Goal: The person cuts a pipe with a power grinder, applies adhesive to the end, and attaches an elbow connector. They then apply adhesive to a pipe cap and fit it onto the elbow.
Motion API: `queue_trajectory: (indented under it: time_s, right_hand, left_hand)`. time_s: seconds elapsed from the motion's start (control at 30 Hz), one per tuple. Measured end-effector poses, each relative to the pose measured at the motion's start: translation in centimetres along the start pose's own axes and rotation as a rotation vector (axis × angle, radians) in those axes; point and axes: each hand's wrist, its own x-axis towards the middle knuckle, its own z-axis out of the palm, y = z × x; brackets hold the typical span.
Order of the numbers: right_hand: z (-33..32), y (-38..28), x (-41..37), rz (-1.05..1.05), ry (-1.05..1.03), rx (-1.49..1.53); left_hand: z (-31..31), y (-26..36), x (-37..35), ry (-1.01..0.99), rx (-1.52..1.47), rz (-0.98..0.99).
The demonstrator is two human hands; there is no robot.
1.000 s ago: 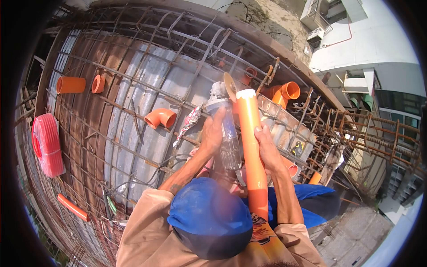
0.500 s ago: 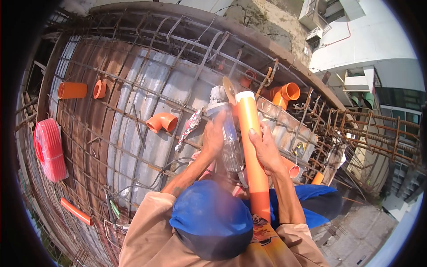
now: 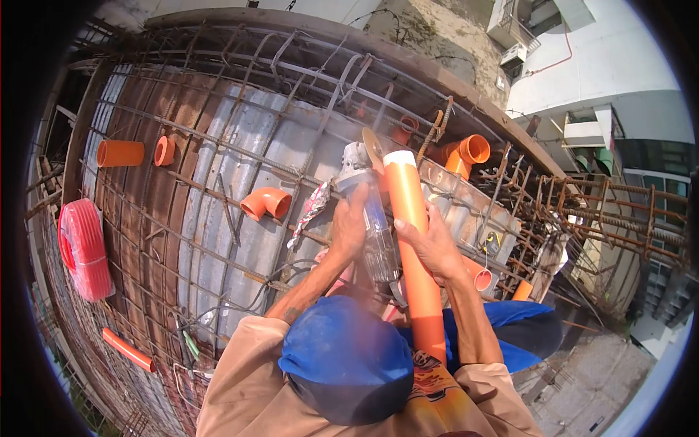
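My left hand (image 3: 351,218) is wrapped round the body of an angle grinder (image 3: 375,233). The grinder's tan disc (image 3: 372,148) sits right beside the white-edged upper end of an orange pipe (image 3: 412,240). My right hand (image 3: 437,247) grips that pipe from the right side, thumb laid across its front. The pipe's lower end comes down against my shirt, between my blue-clad legs. Left of the grinder, a crumpled red-and-white wrapper (image 3: 309,213) and an orange elbow fitting (image 3: 266,203) lie on the rebar grid.
Rebar mesh (image 3: 218,137) spans corrugated metal sheets (image 3: 240,171). An orange pipe piece (image 3: 121,153), an orange collar (image 3: 164,151), a wrapped coil of red tubing (image 3: 86,250) and a thin orange pipe (image 3: 129,349) lie left. An orange branch fitting (image 3: 466,154) stands upper right, near upright rebar.
My right thumb has slid slightly up and left on the pipe, and its grip shifts a little. The grinder and pipe stay almost in place; the view has tilted slightly.
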Motion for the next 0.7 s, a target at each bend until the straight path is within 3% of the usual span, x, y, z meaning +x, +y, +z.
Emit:
queue_trajectory:
  time_s: [0.23,0.33,0.53,0.63,0.7]
  right_hand:
    - [-0.9,-0.5,-0.2,0.126,-0.042,0.147]
    - [-0.4,-1.9,-1.0,0.003,-0.024,0.145]
    - [-0.3,-2.5,-0.7,0.000,-0.074,0.088]
    - [-0.1,-0.8,0.0,-0.073,0.017,-0.118]
    - [-0.1,-0.3,0.5,0.001,0.020,0.032]
  left_hand:
    - [-0.1,-1.3,0.9,0.047,0.031,-0.003]
    - [-0.2,-0.6,0.7,0.022,0.014,-0.019]
    - [0.6,0.9,-0.2,-0.019,-0.103,0.046]
    - [0.7,0.8,-0.2,0.024,-0.064,0.058]
    - [0.5,0.5,0.0,0.041,0.003,0.012]
